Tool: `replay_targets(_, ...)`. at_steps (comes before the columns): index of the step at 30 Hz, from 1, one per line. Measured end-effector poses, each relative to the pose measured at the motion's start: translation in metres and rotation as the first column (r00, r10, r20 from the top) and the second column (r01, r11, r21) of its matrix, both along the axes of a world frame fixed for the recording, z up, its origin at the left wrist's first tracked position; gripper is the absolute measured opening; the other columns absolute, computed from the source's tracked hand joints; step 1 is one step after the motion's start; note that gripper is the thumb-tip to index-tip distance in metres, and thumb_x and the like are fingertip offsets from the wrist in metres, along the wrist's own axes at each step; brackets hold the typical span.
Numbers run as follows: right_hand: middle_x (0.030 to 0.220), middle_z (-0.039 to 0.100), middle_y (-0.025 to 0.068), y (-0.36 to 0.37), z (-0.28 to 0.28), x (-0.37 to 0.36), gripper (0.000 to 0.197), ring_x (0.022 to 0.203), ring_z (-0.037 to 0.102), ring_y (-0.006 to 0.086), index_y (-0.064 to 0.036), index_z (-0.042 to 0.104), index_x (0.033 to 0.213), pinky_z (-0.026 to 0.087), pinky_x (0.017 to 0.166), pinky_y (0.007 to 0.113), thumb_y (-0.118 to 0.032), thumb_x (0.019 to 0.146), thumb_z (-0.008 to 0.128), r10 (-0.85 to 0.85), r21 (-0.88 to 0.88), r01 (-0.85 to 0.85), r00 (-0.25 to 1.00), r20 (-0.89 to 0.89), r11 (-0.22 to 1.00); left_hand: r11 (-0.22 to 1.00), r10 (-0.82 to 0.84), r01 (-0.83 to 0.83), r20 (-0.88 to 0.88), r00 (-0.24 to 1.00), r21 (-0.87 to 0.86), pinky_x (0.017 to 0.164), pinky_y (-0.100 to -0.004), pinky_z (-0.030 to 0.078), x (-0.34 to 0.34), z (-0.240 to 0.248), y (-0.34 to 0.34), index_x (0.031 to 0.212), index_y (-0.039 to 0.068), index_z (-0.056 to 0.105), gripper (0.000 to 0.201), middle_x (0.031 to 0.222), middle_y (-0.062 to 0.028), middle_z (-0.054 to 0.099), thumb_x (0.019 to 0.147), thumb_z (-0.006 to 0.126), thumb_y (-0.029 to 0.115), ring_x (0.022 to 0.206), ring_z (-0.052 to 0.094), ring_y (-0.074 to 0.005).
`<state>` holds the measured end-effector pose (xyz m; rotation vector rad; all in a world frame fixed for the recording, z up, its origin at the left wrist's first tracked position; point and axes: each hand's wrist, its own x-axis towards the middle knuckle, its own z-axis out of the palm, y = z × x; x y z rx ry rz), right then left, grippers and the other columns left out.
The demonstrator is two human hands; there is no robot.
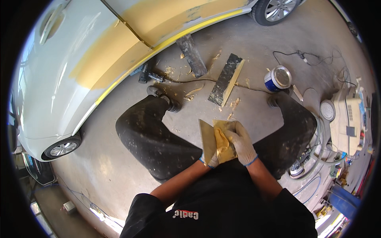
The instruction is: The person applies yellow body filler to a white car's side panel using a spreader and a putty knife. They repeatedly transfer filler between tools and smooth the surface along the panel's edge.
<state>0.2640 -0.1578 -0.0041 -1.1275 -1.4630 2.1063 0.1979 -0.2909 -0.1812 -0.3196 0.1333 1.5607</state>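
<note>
Both my hands wear pale work gloves with blue cuffs and are close together above my lap. My left hand, mostly hidden, is closed on a flat, thin spreader held upright. My right hand grips a second flat spreader, its face turned toward the first. A lump of glossy yellow-tan body filler lies on this second blade, between the two tools. Ahead to the left is a light-coloured car, its lower side and doors covered with smooth tan filler patches.
On the floor ahead lie a dark board and another dark board with a tan edge. Filler scraps are scattered around. An open tin stands by my right foot. A cable crosses the floor; a wheeled beige machine with hoses stands right.
</note>
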Motion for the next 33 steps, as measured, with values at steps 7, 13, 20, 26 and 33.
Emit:
replay_targets(7,0.093,0.054,-0.0014,0.061,0.016,-0.041,0.017,0.085,0.05,0.0068,-0.0022,0.058,0.102,0.044,0.078,0.024,-0.015,0.092,0.061,0.151,-0.165,-0.153,0.988,-0.021,0.974,0.935,-0.326,0.054,-0.788,0.523,-0.351,0.114,-0.0412,0.045,0.016,-0.005,0.023,0.152,0.008,0.043,0.055,0.145,-0.0145,0.054,0.108,0.048,0.04,0.136,0.054,-0.0269)
replay_targets(13,0.092,0.057,-0.0007,0.09,-0.043,-0.037,0.022,0.084,0.052,0.0067,0.0011,0.058,0.109,0.048,0.077,0.026,-0.014,0.094,0.065,0.214,-0.234,-0.18,0.969,0.127,0.955,0.943,-0.117,-0.031,-0.418,0.901,-0.332,0.109,-0.0381,0.052,-0.023,0.022,0.045,0.15,0.002,0.044,0.05,0.141,-0.0135,0.057,0.108,0.059,0.024,0.128,0.059,-0.0219)
replay_targets(20,0.09,0.053,-0.0021,0.106,-0.018,-0.047,0.019,0.082,0.048,0.0069,-0.002,0.056,0.102,0.044,0.075,0.024,-0.01,0.087,0.065,0.167,-0.265,-0.139,0.982,0.087,0.954,0.889,-0.366,0.034,-0.663,0.653,-0.457,0.104,-0.0394,0.055,-0.038,0.071,0.081,0.147,0.005,0.049,0.05,0.137,-0.0107,0.06,0.102,0.068,0.015,0.123,0.063,-0.0223)
replay_targets(26,0.092,0.053,-0.0025,0.103,0.008,-0.047,0.02,0.085,0.049,0.0061,-0.0027,0.057,0.103,0.044,0.077,0.024,-0.014,0.089,0.066,0.238,-0.272,-0.226,0.971,0.01,0.935,0.935,-0.238,-0.062,-0.746,0.622,-0.35,0.102,-0.0382,0.055,-0.007,0.059,0.08,0.143,0.009,0.052,0.064,0.132,-0.009,0.063,0.089,0.081,0.028,0.121,0.065,-0.0226)
replay_targets(33,0.094,0.06,0.0006,0.073,-0.003,-0.009,0.019,0.085,0.054,0.007,-0.0006,0.059,0.109,0.048,0.078,0.025,-0.014,0.097,0.064,0.218,-0.138,-0.214,0.976,0.015,0.967,0.988,-0.061,-0.052,-0.687,0.724,-0.143,0.102,-0.0418,0.053,-0.041,0.082,0.074,0.141,0.006,0.051,0.043,0.128,-0.0128,0.061,0.109,0.051,0.035,0.115,0.062,-0.0267)
